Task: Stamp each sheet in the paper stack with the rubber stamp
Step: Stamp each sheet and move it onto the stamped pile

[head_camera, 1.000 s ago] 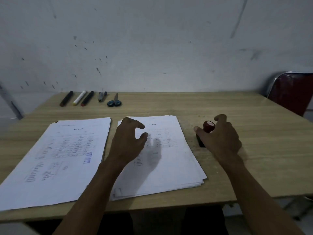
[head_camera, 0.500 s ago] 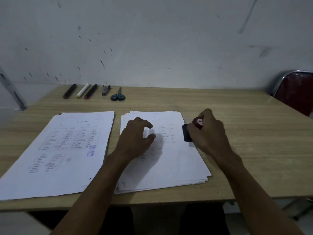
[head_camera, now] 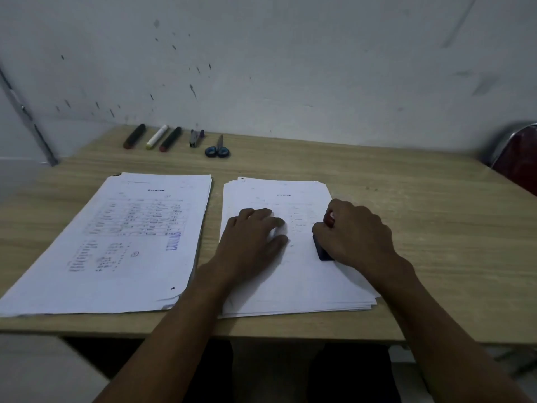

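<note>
Rubber stamp [head_camera: 323,251] gripped by right hand [head_camera: 356,234] on stack [head_camera: 305,283] | left hand [head_camera: 252,242] flat, stack's left half

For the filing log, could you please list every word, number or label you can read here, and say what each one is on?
Nothing can be read with certainty.
Left stack: a printed table and blue stamp marks, all too blurred to read.
Right stack: a heading and faint printed rows, too small to read.
Stamp, gripped by the right hand: no label visible.
Markers and scissors: no lettering legible.
</note>
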`<action>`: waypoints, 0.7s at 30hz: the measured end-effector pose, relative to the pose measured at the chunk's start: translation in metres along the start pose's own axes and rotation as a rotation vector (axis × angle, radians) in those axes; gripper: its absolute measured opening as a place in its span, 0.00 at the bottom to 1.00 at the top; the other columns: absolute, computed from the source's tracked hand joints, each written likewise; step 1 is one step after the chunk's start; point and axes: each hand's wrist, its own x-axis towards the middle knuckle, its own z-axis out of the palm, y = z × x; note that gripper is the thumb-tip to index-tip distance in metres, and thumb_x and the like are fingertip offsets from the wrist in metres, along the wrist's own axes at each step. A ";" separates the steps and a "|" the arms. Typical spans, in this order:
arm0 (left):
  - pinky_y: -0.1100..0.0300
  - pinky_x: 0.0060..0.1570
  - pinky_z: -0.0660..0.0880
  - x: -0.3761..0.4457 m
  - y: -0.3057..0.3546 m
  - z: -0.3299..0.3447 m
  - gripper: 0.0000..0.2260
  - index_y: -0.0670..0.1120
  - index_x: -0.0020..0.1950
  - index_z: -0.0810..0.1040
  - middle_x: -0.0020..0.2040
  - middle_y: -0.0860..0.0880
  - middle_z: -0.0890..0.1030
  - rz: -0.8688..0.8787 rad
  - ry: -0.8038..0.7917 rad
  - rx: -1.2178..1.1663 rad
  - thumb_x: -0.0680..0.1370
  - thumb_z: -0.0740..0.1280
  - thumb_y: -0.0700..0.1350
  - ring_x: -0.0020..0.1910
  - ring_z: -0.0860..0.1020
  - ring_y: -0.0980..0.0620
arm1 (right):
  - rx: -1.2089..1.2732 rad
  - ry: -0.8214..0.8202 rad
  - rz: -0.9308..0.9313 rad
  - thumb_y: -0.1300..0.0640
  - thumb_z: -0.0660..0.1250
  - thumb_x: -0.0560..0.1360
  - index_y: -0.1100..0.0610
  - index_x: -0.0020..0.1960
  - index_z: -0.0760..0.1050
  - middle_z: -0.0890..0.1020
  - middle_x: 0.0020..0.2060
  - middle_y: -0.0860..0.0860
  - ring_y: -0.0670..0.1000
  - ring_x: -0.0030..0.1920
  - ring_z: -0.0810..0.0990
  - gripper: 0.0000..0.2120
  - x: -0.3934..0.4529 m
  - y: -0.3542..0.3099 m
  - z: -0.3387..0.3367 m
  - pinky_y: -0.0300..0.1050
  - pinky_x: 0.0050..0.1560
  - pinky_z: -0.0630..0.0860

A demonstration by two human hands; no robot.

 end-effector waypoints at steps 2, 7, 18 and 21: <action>0.55 0.62 0.62 0.000 -0.002 0.001 0.14 0.56 0.62 0.76 0.67 0.55 0.73 0.006 0.004 0.006 0.77 0.63 0.56 0.68 0.66 0.51 | -0.014 -0.006 0.002 0.50 0.62 0.73 0.54 0.45 0.72 0.77 0.38 0.49 0.55 0.41 0.76 0.07 0.000 0.000 0.004 0.45 0.41 0.69; 0.54 0.64 0.61 0.000 -0.006 0.001 0.15 0.56 0.63 0.75 0.69 0.54 0.72 0.006 -0.011 0.001 0.78 0.62 0.57 0.69 0.65 0.50 | -0.065 -0.009 0.002 0.50 0.61 0.74 0.54 0.46 0.71 0.77 0.40 0.51 0.56 0.42 0.76 0.08 0.000 -0.002 0.007 0.46 0.42 0.70; 0.52 0.66 0.60 0.001 -0.007 0.002 0.17 0.55 0.66 0.74 0.71 0.54 0.70 0.003 -0.024 0.025 0.79 0.61 0.57 0.71 0.63 0.49 | -0.237 0.110 -0.062 0.49 0.56 0.78 0.57 0.49 0.70 0.76 0.40 0.53 0.56 0.37 0.73 0.11 -0.006 -0.006 0.016 0.45 0.37 0.64; 0.52 0.66 0.61 0.001 -0.008 0.002 0.17 0.55 0.66 0.74 0.71 0.53 0.70 0.010 -0.028 0.025 0.79 0.61 0.56 0.71 0.63 0.48 | -0.257 0.105 -0.051 0.49 0.56 0.78 0.57 0.49 0.70 0.75 0.40 0.53 0.57 0.37 0.72 0.12 -0.005 -0.007 0.016 0.45 0.37 0.62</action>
